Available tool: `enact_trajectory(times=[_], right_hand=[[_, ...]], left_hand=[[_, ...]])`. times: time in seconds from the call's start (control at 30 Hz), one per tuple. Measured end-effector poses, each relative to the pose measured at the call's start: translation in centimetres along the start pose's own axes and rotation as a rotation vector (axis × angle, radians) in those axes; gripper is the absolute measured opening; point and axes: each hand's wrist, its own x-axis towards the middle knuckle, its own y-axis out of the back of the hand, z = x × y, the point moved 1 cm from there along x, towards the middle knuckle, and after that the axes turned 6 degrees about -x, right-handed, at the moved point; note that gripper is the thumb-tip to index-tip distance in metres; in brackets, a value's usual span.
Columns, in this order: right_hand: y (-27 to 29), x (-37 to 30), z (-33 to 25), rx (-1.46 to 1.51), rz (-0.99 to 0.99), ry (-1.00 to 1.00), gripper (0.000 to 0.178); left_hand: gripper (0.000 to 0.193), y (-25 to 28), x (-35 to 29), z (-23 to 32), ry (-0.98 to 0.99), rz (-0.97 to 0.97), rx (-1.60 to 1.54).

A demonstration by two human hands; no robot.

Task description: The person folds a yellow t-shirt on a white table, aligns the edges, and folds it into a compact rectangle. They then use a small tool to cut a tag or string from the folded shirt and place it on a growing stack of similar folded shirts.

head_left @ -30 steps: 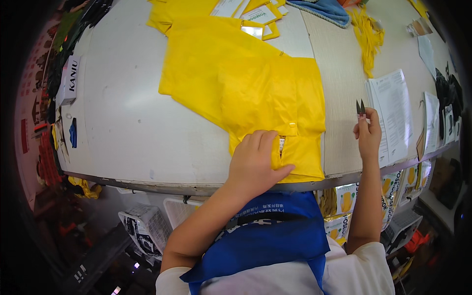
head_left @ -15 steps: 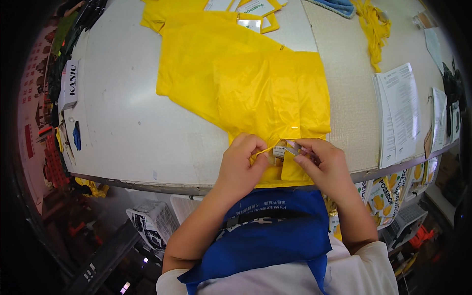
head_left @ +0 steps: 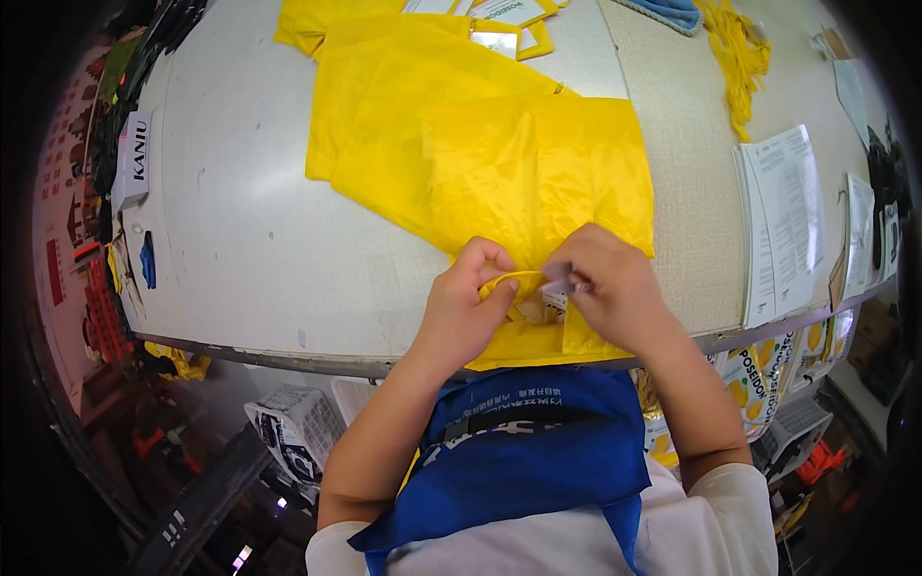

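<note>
On the pale worktable (head_left: 240, 240), your left hand (head_left: 466, 312) pinches the yellow garment (head_left: 519, 173)'s loop; your right hand (head_left: 610, 288) grips a small tool (head_left: 557, 280). A slip could nick fabric.

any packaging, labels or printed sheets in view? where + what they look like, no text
Small white box: left end of the table, upright oblong, dark lettering.
Printed sheets: right side of the table, white pages of dense dark print.
Clear packets with white cards: far edge, atop yellow fabric.
Small pale tag: pinched in the right hand, close to the left hand, over the yellow garment.
Yellow-and-white cartons: under the table's right edge.
</note>
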Motion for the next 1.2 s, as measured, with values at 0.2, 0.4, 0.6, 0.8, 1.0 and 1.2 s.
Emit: enact_trajectory(times=[0.2, 0.4, 0.6, 0.8, 1.0, 1.2], right_hand=[[1.8, 2.4, 1.3, 0.079, 0.232, -0.286, 0.018], [2.4, -0.1, -0.3, 0.156, 0.239, -0.380, 0.026], [1.3, -4.5, -0.9, 0.248, -0.039, -0.547, 0.021], [0.2, -3.9, -0.4, 0.242, 0.002, -0.500, 0.023], [-0.3, -3.8, -0.1, 0.300, 0.016, -0.503, 0.022], [-0.7, -3.8, 0.0, 0.334, 0.012, -0.544, 0.021]], left_hand=[[0.017, -0.1, 0.2, -0.9, -0.086, -0.009, -0.071], [0.011, -0.3, -1.0, 0.1, -0.224, 0.072, 0.197], [0.018, -1.6, -2.3, -0.2, -0.655, 0.170, 0.413], [0.015, -1.7, -2.0, -0.4, -0.577, 0.196, 0.302], [0.013, -1.5, -1.9, -0.2, -0.470, 0.190, 0.218], [0.012, -1.6, -2.0, -0.2, -0.422, 0.186, 0.176]])
